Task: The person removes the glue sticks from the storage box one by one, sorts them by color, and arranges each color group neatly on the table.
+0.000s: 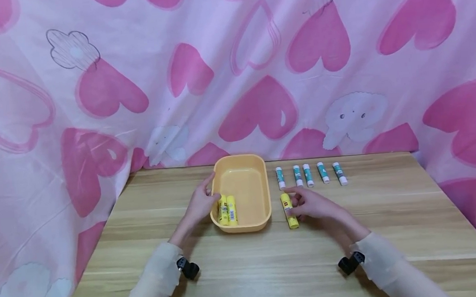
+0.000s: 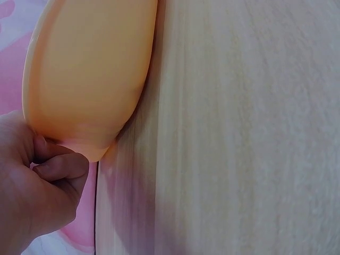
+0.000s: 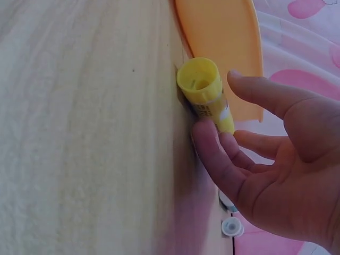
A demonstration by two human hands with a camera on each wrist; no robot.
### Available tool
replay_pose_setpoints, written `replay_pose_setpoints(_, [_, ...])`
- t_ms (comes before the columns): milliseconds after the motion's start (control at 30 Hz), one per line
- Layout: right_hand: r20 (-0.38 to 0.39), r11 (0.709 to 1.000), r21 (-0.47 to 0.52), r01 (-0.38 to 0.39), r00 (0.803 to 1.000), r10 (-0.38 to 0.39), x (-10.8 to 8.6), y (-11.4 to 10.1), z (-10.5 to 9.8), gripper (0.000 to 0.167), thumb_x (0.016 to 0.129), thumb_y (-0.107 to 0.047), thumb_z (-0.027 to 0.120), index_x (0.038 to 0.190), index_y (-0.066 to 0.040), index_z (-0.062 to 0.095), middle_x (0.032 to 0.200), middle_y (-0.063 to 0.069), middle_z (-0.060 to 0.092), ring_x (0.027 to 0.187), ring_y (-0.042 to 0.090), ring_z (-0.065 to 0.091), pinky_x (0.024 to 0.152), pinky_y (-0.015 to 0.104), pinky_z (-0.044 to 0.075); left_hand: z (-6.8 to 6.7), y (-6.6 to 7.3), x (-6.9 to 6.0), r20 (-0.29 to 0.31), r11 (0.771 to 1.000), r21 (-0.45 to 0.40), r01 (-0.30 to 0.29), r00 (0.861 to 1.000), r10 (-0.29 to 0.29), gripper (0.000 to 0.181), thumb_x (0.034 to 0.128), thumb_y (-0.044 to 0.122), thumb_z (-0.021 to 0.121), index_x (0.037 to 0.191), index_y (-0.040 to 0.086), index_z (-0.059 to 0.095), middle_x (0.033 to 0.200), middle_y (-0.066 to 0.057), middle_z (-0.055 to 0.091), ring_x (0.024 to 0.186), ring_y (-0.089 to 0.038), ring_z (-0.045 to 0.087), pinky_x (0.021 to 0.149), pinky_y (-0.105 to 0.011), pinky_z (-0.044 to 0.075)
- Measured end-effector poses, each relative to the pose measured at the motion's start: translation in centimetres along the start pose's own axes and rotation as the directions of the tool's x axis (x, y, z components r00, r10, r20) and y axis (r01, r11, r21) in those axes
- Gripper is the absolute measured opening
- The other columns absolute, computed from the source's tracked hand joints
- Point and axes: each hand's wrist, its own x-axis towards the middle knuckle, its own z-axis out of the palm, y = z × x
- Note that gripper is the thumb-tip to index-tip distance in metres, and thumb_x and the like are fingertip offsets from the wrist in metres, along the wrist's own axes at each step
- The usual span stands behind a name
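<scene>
On the wooden table a yellow-orange plastic tray (image 1: 245,178) stands with two yellow glue sticks (image 1: 232,210) lying in its near left part. My left hand (image 1: 202,201) grips the tray's left rim; in the left wrist view its curled fingers (image 2: 66,167) are against the tray's outer wall (image 2: 90,79). To the right of the tray, another yellow glue stick (image 1: 287,205) lies on the table. My right hand (image 1: 313,204) is around it; in the right wrist view the fingers (image 3: 210,146) lie against the glue stick (image 3: 204,90), while the thumb stands slightly apart from it.
Several teal glue sticks with white ends (image 1: 308,175) lie in a row near the table's back edge, right of the tray. Behind the table (image 1: 249,275) hangs a pink cloth (image 1: 214,65) with hearts. A black wrist camera (image 1: 352,263) sits on the right wrist.
</scene>
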Motion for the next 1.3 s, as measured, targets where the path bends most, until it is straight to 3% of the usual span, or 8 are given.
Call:
replay_pose_setpoints(133, [-0.022, 0.999, -0.051, 0.001, 1.000, -0.002, -0.2, -0.3, -0.2, 0.067, 0.090, -0.025, 0.072, 0.149, -0.013, 0.043, 0.103, 0.010, 0.056, 0.087, 0.022, 0.057, 0.069, 0.034, 0.058, 0.2, -0.1, -0.1, -0.005, 1.000, 0.001, 0.006, 1.000, -0.006, 0.079, 0.0864, 0.003, 0.061, 0.157, 0.024, 0.031, 0.059, 0.004, 0.043, 0.049, -0.011, 0.044, 0.044, -0.021, 0.046])
replay_pose_setpoints(367, [-0.103, 0.983, -0.157, 0.090, 0.989, -0.107, -0.6, -1.7, -0.8, 0.051, 0.093, -0.024, 0.068, 0.140, -0.010, 0.053, 0.103, 0.008, 0.061, 0.089, 0.020, 0.058, 0.072, 0.030, 0.053, 0.1, 0.0, 0.0, -0.012, 1.000, 0.020, -0.009, 1.000, 0.009, 0.078, 0.0868, 0.004, 0.061, 0.157, 0.023, 0.032, 0.060, 0.005, 0.040, 0.050, -0.009, 0.041, 0.043, -0.019, 0.042])
replay_pose_setpoints(633, [-0.172, 0.977, -0.103, 0.184, 0.965, -0.200, -0.6, -4.3, -0.7, 0.042, 0.095, -0.025, 0.066, 0.133, -0.012, 0.059, 0.106, 0.007, 0.064, 0.088, 0.021, 0.060, 0.070, 0.032, 0.056, -0.1, 0.2, -0.2, -0.025, 0.998, 0.052, -0.017, 1.000, 0.019, 0.079, 0.0858, 0.005, 0.062, 0.157, 0.021, 0.032, 0.059, 0.006, 0.038, 0.049, -0.008, 0.039, 0.042, -0.018, 0.037])
replay_pose_setpoints(900, [-0.156, 0.973, -0.026, 0.228, 0.961, -0.230, -0.3, -7.2, -0.2, 0.042, 0.095, -0.025, 0.065, 0.134, -0.012, 0.059, 0.108, 0.009, 0.064, 0.092, 0.033, 0.064, 0.077, 0.052, 0.060, 0.2, -0.1, -0.1, -0.027, 0.999, 0.052, -0.012, 1.000, 0.014, 0.078, 0.0862, 0.006, 0.063, 0.156, 0.023, 0.032, 0.059, 0.006, 0.039, 0.050, -0.008, 0.040, 0.043, -0.018, 0.039])
replay_pose_setpoints(1100, [-0.138, 0.968, -0.036, 0.250, 0.958, -0.252, 0.3, -8.9, 0.3, 0.044, 0.094, -0.027, 0.066, 0.135, -0.011, 0.059, 0.108, 0.007, 0.064, 0.090, 0.020, 0.062, 0.075, 0.038, 0.061, 0.1, 0.0, -0.3, -0.030, 0.999, 0.041, -0.021, 0.999, 0.022, 0.078, 0.0859, 0.004, 0.062, 0.157, 0.020, 0.032, 0.059, 0.006, 0.036, 0.049, -0.008, 0.039, 0.042, -0.018, 0.038])
replay_pose_setpoints(1300, [-0.137, 0.972, -0.039, 0.232, 0.962, -0.235, 0.8, -9.9, 1.1, 0.042, 0.093, -0.025, 0.068, 0.133, -0.013, 0.060, 0.107, 0.006, 0.064, 0.092, 0.021, 0.063, 0.074, 0.031, 0.060, 0.2, 0.1, -0.3, -0.020, 0.999, 0.035, -0.024, 0.999, 0.024, 0.078, 0.0867, 0.003, 0.062, 0.157, 0.018, 0.031, 0.059, 0.006, 0.038, 0.049, -0.008, 0.039, 0.042, -0.018, 0.037])
